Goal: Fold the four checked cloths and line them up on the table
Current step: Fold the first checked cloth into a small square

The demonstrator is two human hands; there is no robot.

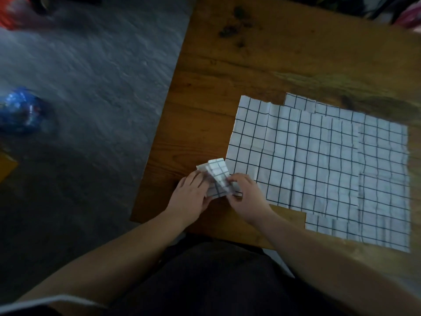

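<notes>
A small folded white cloth with a dark grid [216, 176] lies at the near left corner of the wooden table [250, 65]. My left hand [191, 197] presses its left side and my right hand [245, 195] pinches its right edge. To the right, flat checked cloths are spread out and overlap: the top one [296, 156] covers most of the pile, another [300, 102] shows at the far edge, and a third [385, 224] shows at the near right.
The table's left edge runs diagonally beside a grey floor [91, 99]. A blue bag [20, 112] and a red object [13, 12] lie on the floor at left. Dark marks [237, 23] stain the far tabletop.
</notes>
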